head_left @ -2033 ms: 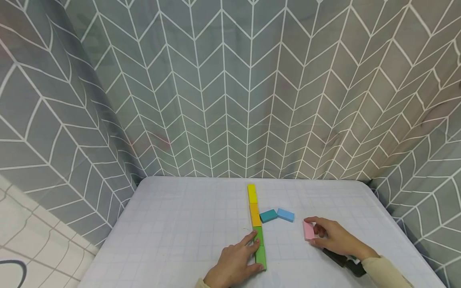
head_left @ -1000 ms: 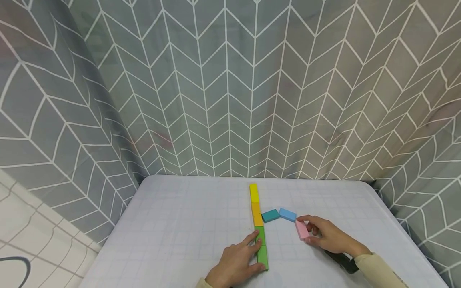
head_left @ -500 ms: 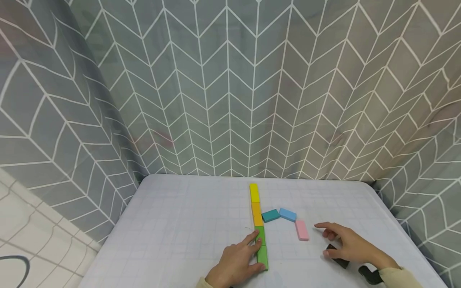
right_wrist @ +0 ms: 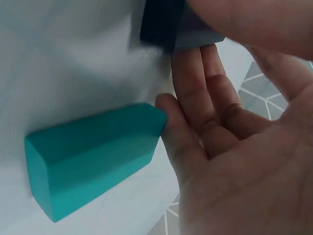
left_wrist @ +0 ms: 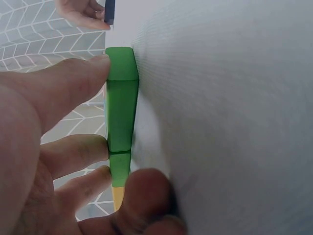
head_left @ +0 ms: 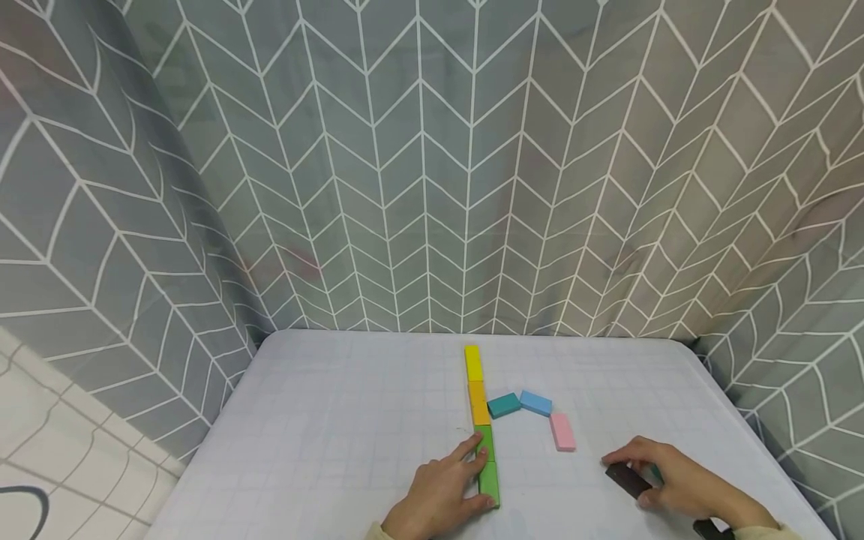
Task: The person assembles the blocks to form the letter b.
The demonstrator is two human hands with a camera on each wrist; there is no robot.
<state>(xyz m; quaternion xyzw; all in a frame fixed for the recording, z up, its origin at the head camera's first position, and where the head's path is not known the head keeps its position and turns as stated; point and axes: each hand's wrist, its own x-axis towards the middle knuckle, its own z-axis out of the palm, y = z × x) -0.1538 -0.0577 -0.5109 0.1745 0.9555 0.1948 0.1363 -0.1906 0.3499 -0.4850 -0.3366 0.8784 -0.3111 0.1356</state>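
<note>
Seven blocks (head_left: 478, 403) lay arranged at lower centre, the left hand (head_left: 439, 484) resting, fingers spread, on two. Lower right, the right hand (head_left: 682, 476) pinched a dark block (head_left: 626, 478); this and a loose teal block (right_wrist: 100, 154) seemed left.

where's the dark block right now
In the head view, the dark block is at lower right, pinched by the right hand, with the pink block to its left and farther away.

Green blocks (head_left: 489, 481) touch end to end — dark block (head_left: 626, 479) slanted, apart.
</note>
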